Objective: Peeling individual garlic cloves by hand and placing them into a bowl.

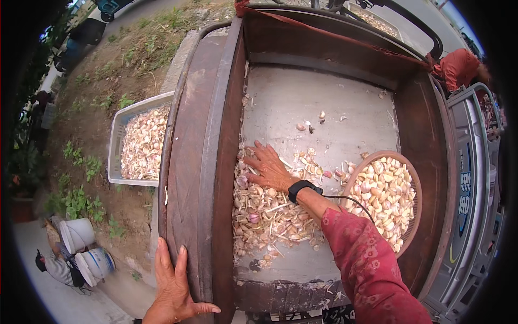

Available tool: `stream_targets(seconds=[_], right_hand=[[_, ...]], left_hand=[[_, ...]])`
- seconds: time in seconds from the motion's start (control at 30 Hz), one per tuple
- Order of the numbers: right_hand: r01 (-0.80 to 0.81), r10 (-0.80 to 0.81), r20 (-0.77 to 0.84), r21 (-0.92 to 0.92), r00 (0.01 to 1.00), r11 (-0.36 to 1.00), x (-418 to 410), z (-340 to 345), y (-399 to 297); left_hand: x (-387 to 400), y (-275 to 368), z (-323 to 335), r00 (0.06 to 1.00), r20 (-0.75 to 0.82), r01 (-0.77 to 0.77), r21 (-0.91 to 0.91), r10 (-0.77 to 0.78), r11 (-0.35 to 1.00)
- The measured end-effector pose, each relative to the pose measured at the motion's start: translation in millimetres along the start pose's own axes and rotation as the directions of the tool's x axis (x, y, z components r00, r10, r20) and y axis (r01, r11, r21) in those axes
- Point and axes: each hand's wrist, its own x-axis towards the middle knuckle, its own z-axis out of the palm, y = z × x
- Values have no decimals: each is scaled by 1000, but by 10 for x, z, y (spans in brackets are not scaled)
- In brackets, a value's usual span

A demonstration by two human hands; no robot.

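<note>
My right hand [267,168] reaches into the metal cart bed [279,93], palm down with fingers spread over the left edge of a pile of garlic cloves, skins and stalks [279,218]. What lies under the palm is hidden. Beside my right forearm, a round brown plastic basket [419,198] full of loose garlic cloves [382,194] stands against the right wall. My left hand [176,283] rests with fingers apart on the brown side ledge [190,194] of the cart, holding nothing. A few stray cloves [300,126] lie farther up the bed floor.
Left of the cart, a white plastic crate [115,162] of garlic stands on weedy soil. White buckets [95,265] are at lower left near a person in stripes [60,265]. On the right stand a grey vehicle [465,170] and a bent-over person in red [457,69].
</note>
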Motion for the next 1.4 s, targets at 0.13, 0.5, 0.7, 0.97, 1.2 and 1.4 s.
stream_targets(seconds=[0.13,0.5,0.7,0.97,1.2,1.4], right_hand=[[46,-41,99,-48,994,998,-498,15,-403],[-446,454,-134,84,881,891,25,-979,-35],[-874,873,-84,-124,480,469,296,-1209,1066],[-720,703,215,1,678,694,-650,-145,-512],[-751,632,-484,-85,606,655,-758,-785,16],[-988,930,-345,130,-128,-88,-596,-873,593]], left_hand=[[2,11,-4,1000,-14,11,-4,-11,1000],[14,42,1,1000,-1,28,-2,-28,1000],[4,53,1,999,-46,-10,32,11,999],[-36,22,26,999,-48,26,15,-26,1000],[14,66,35,996,-93,0,0,0,1000],[-53,-13,32,989,-147,7,-24,-10,1000]])
